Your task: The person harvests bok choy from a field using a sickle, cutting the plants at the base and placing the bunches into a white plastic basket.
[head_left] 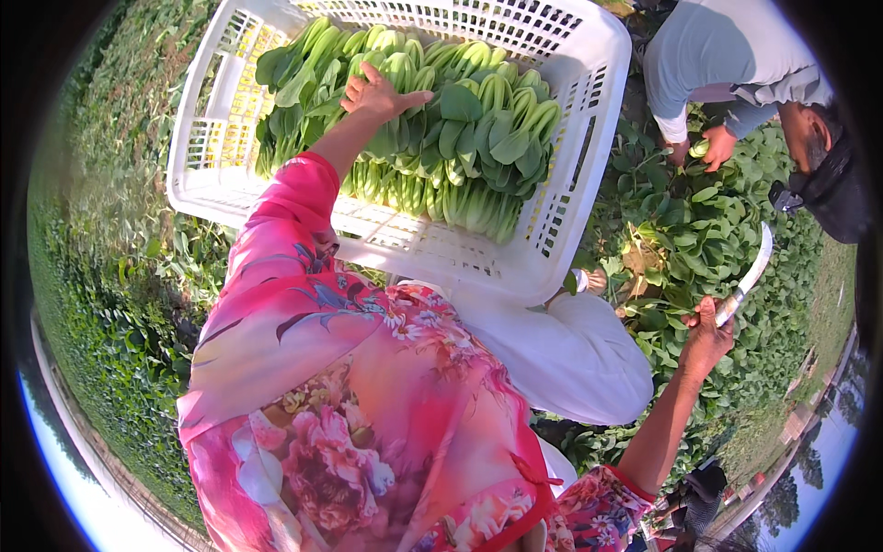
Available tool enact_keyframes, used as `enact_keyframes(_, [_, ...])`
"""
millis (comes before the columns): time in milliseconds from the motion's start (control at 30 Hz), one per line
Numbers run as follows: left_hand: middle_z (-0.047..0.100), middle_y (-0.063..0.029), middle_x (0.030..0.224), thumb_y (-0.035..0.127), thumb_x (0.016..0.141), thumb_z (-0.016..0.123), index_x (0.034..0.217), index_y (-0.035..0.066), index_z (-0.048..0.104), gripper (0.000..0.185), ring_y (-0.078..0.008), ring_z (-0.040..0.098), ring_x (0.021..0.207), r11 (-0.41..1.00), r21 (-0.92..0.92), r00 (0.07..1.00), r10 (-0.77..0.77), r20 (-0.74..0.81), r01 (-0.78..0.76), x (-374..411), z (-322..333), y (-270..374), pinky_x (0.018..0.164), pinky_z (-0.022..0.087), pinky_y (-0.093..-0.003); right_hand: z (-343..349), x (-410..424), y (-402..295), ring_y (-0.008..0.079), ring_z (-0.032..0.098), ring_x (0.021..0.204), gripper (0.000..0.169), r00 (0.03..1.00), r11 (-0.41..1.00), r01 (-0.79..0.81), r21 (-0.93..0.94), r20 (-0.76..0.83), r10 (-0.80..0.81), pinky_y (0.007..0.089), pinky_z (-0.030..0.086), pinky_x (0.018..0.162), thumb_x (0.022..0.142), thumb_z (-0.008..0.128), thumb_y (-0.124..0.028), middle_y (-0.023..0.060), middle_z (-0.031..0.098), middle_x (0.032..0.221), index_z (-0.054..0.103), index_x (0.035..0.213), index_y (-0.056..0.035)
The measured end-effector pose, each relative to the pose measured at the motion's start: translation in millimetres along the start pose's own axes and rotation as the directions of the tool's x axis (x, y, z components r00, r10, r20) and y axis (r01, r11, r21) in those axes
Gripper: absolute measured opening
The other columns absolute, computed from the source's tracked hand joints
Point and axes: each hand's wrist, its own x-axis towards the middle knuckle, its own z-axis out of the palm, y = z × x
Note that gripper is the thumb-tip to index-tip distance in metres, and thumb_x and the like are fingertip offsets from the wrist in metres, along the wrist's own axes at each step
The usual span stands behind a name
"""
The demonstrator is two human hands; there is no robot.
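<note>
My left hand (379, 96) rests with fingers spread on the upper rows of leafy green bok choy (455, 131), touching the stalks and holding none. The bunches lie packed in rows inside a white slatted plastic crate (594, 138) in front of me. Off to the right, my right hand (707, 338) is closed around the handle of a sickle (753, 272), its curved blade pointing up and away over the growing plants.
At the upper right a co-worker (724, 62) bends over the green plants (724, 221), hands low on a stalk. My bent knee (593, 352) in white trousers is beside the crate. Another person (697, 497) is at the lower right. Cropped ground (138, 124) lies left.
</note>
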Motion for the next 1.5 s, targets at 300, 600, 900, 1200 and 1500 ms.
enact_keyframes(300, [0.008, -0.0284, 0.135, 0.056, 0.075, 0.038, 0.134, 0.013, 0.007, 0.079, -0.0412, 0.014, 0.125, 0.950, 0.312, 0.839, 0.180, -0.513, -0.013, 50.7, 152.8, -1.8, 0.095, 0.017, -0.0572, -60.4, -20.8, 58.0, 0.0065, 0.043, 0.046, 0.017, 0.915, 0.917, -0.360, -0.175, -0.261, 0.309, 0.0212, 0.046, 0.044, 0.075, 0.063, -0.014, 0.0013, 0.047, 0.058, 0.052, 0.080, -0.0008])
enact_keyframes(600, [0.015, -0.0272, 0.132, 0.038, 0.052, 0.077, 0.131, 0.006, 0.017, 0.104, -0.0354, 0.019, 0.123, 0.960, 0.202, 0.975, 0.165, 0.150, -0.194, 105.9, 45.8, -49.0, 0.098, 0.024, -0.0358, -86.0, -4.1, 109.4, 0.0097, 0.052, 0.043, 0.026, 0.879, 0.879, -0.398, -0.264, -0.385, 0.282, 0.0237, 0.045, 0.042, 0.067, 0.066, -0.022, 0.0038, 0.054, 0.060, 0.054, 0.076, -0.0005])
enact_keyframes(900, [0.045, -0.0120, 0.120, 0.000, 0.077, 0.055, 0.124, 0.002, 0.035, 0.050, -0.0202, 0.045, 0.108, 0.300, -0.328, 0.396, 0.873, -0.285, -0.896, -159.9, -32.7, 208.6, 0.094, 0.032, -0.0335, -101.3, 7.1, 221.0, 0.0229, 0.056, 0.057, 0.037, 0.948, 0.845, -0.317, -0.431, -0.133, 0.287, 0.0337, 0.045, 0.057, 0.067, 0.068, -0.030, 0.0115, 0.056, 0.065, 0.054, 0.084, -0.0008])
enact_keyframes(1200, [0.053, -0.0136, 0.103, -0.006, 0.066, 0.048, 0.104, 0.000, 0.052, 0.039, -0.0291, 0.050, 0.099, -0.598, -0.080, -0.555, 0.674, 0.488, -0.797, -312.4, 213.6, 364.3, 0.082, 0.043, -0.0335, -41.4, 65.1, 300.5, 0.0359, 0.057, 0.079, 0.035, 0.910, 0.891, -0.412, -0.191, -0.130, 0.393, 0.0428, 0.044, 0.069, 0.080, 0.051, -0.033, 0.0215, 0.058, 0.079, 0.051, 0.090, -0.0002])
enact_keyframes(1500, [0.056, -0.0143, 0.092, 0.010, 0.068, 0.051, 0.095, 0.001, 0.053, 0.029, -0.0304, 0.052, 0.088, -0.584, 0.572, -0.182, 0.774, 0.606, -0.576, -230.3, 364.8, 398.0, 0.073, 0.044, -0.0332, -1.5, 69.3, 331.6, 0.0388, 0.056, 0.077, 0.032, 0.881, 0.884, -0.467, -0.028, -0.093, 0.463, 0.0463, 0.044, 0.069, 0.081, 0.050, -0.025, 0.0235, 0.058, 0.078, 0.046, 0.099, 0.0007])
